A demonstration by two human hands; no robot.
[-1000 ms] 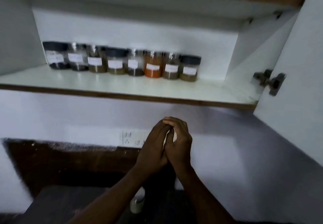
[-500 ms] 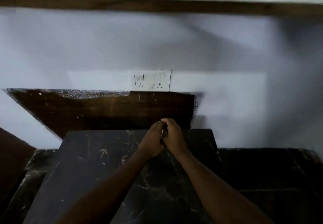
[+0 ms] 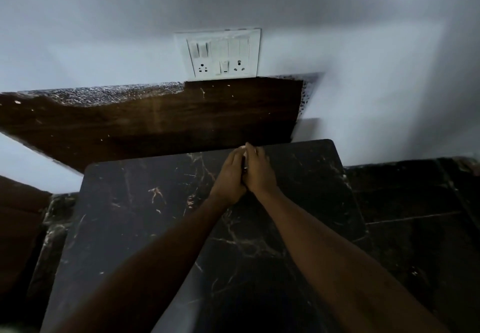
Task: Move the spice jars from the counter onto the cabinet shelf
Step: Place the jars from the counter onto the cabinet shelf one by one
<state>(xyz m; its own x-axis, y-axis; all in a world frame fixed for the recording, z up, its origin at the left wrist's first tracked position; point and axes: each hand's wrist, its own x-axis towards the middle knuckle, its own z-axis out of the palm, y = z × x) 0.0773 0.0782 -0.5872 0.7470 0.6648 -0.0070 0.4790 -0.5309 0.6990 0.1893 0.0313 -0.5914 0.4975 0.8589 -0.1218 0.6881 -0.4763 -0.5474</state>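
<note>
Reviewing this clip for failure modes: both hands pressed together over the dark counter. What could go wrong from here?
1. The left hand and right hand hide whatever sits between them; only a pale sliver shows, so the grip cannot be checked.
2. The scene is dim and the marble counter is dark, so a dropped item could be hard to spot.

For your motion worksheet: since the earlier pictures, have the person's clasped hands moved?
Yes. The hands dropped from above the switch plate to below it, over the dark countertop.

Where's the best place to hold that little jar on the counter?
Grip its sides, one palm from the left and one from the right: the left hand and right hand cup the jar that way. Most of it is hidden.
</note>
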